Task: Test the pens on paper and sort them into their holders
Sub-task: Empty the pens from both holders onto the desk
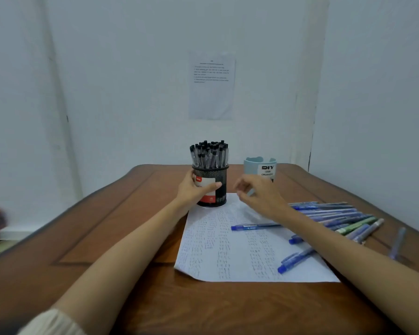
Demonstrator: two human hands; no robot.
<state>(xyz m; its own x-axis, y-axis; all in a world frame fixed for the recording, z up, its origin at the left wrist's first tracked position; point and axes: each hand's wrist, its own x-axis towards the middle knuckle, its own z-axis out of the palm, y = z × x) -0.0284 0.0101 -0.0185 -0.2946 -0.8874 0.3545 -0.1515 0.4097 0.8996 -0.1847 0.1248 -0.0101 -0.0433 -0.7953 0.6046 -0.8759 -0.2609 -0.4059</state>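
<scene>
— While the left hand [197, 189] is gripping the black mesh holder [220, 175], what is worrying you, Inspector?

— Crowding. That holder is carrying a dense bunch of black-capped pens [209, 153] and is standing at the far left corner of the paper [228, 252]; whether it is on the sheet, I cannot tell. I am judging that a tug is risking a tip-over, or is dragging the sheet and rolling the blue pens [336, 213] beside it.

— And the right hand [259, 195]?

— It is hovering just in front of the pale blue holder [260, 169], with fingers loosely curled. It is blurred and seemingly holding nothing. A careless sweep there is threatening to knock that holder, which is showing no pens above its rim.

— How are the pens looking?

— Slim, with translucent blue barrels. Most are lying side by side on the wooden table [107, 226] at the paper's right edge. A single blue pen [254, 227] is lying across the sheet, two more are resting near its right side, and one is sitting apart, further right. A green pen [356, 224] is mixing in with them. Round barrels are inviting rolling, in my judgement.

— The paper?

— It is showing rows of short test strokes.
</scene>
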